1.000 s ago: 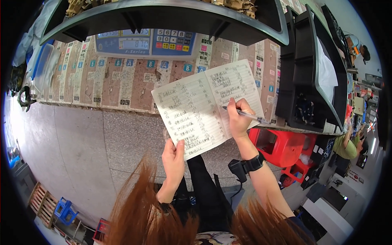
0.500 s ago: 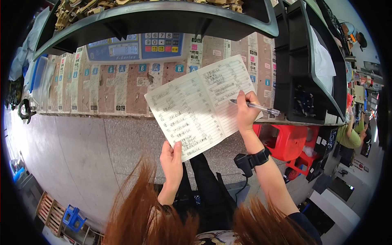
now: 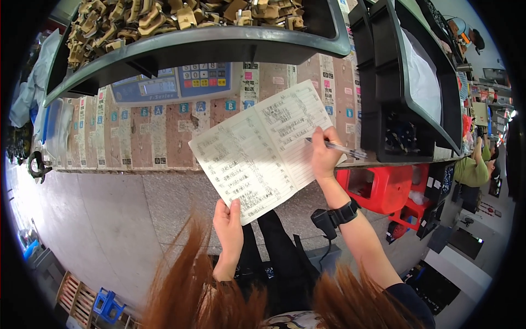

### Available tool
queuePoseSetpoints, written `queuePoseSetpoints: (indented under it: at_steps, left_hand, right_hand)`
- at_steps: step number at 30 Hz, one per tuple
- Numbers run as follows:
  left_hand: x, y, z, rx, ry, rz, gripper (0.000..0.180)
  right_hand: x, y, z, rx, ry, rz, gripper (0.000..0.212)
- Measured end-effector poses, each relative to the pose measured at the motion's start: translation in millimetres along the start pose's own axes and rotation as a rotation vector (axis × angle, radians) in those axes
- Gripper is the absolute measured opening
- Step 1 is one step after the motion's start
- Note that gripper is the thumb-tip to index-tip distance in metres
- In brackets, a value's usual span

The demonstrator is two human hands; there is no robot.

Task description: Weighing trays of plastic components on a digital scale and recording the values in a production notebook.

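An open lined notebook [image 3: 241,159], filled with rows of handwriting, lies tilted partly over the table's front edge. My left hand [image 3: 228,227] pinches its lower left corner, thumb on top of the page. In my right hand [image 3: 327,153] is a clear-barrelled pen [image 3: 350,151], its tip at the right-hand page below the last written rows. A black band with a small box [image 3: 335,216] is strapped round my right wrist, with a cable hanging from it.
A blue scale [image 3: 164,85] with keypad stands beneath a black bin [image 3: 219,46] heaped with tan parts [image 3: 148,22]. More black bins [image 3: 402,93], one holding a white sheet, stand at the right. Red stools [image 3: 378,189] are below the table. A person in green [image 3: 472,170] is far right.
The view has shifted, showing more of the tan parts in the bin. The pen tip sits a little lower on the right page; both hands keep their hold.
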State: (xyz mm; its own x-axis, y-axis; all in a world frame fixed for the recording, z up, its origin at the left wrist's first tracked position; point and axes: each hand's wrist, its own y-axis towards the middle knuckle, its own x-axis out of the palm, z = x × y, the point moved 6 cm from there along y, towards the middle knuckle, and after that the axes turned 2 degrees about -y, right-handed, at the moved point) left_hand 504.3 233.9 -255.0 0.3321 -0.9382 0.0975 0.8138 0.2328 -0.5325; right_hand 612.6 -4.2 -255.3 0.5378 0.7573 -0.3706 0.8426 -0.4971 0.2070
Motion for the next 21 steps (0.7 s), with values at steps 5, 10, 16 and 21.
queuePoseSetpoints:
  at_steps: [5, 10, 16, 21]
  left_hand:
    - [-5, 0, -7, 0.026, 0.157, 0.016, 0.017]
    - [1, 0, -6, -0.025, -0.001, -0.004, 0.017]
    - [-7, 2, 0, 0.046, 0.078, 0.045, 0.015]
    - [-2, 4, -1, 0.017, 0.005, 0.021, 0.014]
  right_hand:
    - [-14, 9, 21, 0.405, 0.364, -0.014, 0.019]
    - [-19, 22, 9, 0.18, 0.158, -0.238, 0.016]
    - [-17, 28, 13, 0.021, -0.03, -0.021, 0.029]
    - [-22, 30, 15, 0.061, -0.04, 0.009, 0.028]
